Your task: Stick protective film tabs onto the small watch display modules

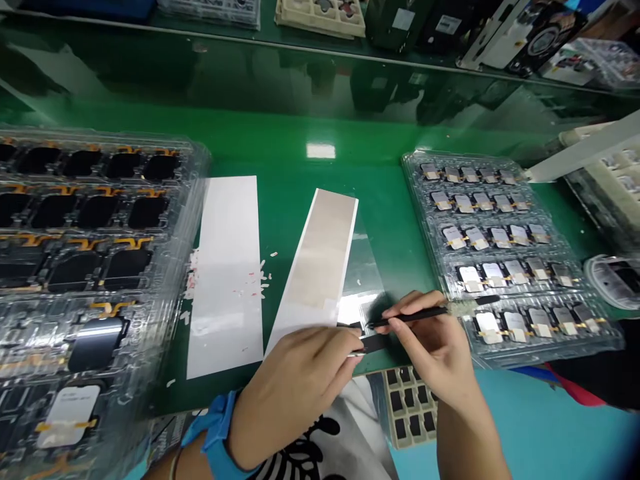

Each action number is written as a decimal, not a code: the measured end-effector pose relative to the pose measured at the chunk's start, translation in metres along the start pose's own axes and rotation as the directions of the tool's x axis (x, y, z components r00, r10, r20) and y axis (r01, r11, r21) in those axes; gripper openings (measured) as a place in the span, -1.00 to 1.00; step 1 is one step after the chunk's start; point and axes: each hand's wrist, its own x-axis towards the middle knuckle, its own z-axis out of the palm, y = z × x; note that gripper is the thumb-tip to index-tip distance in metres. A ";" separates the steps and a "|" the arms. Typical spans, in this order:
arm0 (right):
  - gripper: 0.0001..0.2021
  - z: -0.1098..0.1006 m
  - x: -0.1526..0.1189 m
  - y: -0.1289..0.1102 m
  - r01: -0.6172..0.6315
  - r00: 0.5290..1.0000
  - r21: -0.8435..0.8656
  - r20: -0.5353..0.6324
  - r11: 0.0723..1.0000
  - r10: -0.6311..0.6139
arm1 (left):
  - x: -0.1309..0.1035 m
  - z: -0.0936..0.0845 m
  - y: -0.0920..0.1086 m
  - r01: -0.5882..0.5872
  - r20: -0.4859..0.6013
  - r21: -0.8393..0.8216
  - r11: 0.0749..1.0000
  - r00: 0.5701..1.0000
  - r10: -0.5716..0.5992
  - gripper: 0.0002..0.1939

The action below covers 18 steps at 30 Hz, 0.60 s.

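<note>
My left hand, a blue band at its wrist, is closed on a small flat dark part near the table's front edge. Slim black tweezers with a pale wrapped section are pinched between the fingers of my right hand. Their tip points left, close above the dark part; whether it touches cannot be made out. Just beyond my left hand lies a white-edged strip with a beige face, over a clear film. My left fingers hide part of the dark piece.
A clear tray of black screens stands left, another of small silver-faced modules right. A white strip lies between, with pale scraps around it. Below the table edge sits a beige compartment tray. A shelf crosses the back.
</note>
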 end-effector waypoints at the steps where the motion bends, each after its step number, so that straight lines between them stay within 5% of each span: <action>1: -0.87 -0.001 -0.003 0.001 0.002 1.000 -0.002 0.004 1.000 -0.002 | 0.000 0.002 -0.001 -0.060 0.014 0.047 0.997 0.998 0.060 -0.89; 7: -0.82 -0.006 -0.007 0.005 0.001 0.999 -0.079 0.035 0.997 0.002 | -0.001 0.010 -0.009 -0.239 0.042 0.239 0.941 0.971 0.236 -0.85; 18: -0.88 -0.004 -0.004 0.001 -0.021 0.999 -0.057 0.025 0.998 0.023 | -0.001 0.010 -0.007 -0.235 0.029 0.265 0.935 0.971 0.236 -0.84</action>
